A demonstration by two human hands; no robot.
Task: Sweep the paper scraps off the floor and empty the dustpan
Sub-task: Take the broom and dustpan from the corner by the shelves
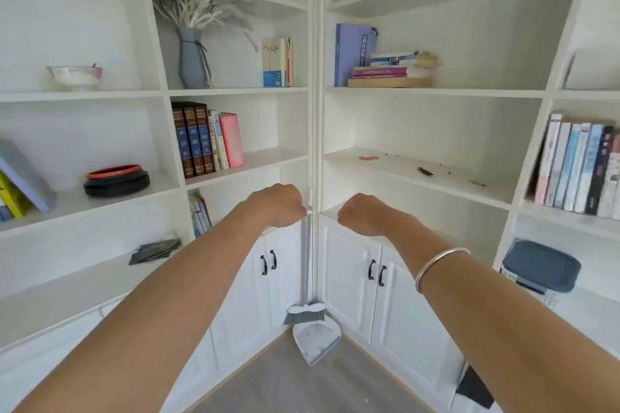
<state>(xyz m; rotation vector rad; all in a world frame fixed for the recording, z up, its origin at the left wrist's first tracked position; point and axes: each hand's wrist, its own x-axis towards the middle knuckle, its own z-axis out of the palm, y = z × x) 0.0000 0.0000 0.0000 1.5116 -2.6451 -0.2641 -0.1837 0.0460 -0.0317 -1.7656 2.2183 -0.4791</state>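
At the corner of the shelves (235,90), the broom (304,312) and dustpan (315,340) were left standing unused, the left hand (278,204) and right hand (360,214) were held as 2 empty fists near the handle (307,261), and all sweeping and emptying was judged undone.

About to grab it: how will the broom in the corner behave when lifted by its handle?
Probably light and stiff: the broom has a thin, straight handle and a small bristle head. It stands tall and narrow in the corner, so a nudge could tip it. The dustpan stands right under it and may topple or come along.
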